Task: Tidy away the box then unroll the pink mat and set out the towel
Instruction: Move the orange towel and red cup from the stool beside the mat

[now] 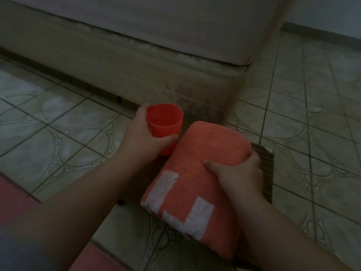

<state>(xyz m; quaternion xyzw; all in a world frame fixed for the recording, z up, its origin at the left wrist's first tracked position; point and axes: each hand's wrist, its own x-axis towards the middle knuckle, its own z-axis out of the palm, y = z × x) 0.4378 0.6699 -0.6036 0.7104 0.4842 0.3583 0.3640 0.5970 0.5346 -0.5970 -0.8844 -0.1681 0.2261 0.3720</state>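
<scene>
I see the folded coral towel (197, 184) with white blocks lying on a dark slatted board (266, 173) at about five o'clock. My right hand (239, 176) clamps its far end, thumb on top. At eleven o'clock from it, my left hand (144, 132) wraps around a red cup (165, 122). The pink mat (17, 198) edges in at eight o'clock on the tiled floor (58, 133).

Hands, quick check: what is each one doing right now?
Left hand: closed around the red cup.
Right hand: gripping the folded pink towel.
</scene>
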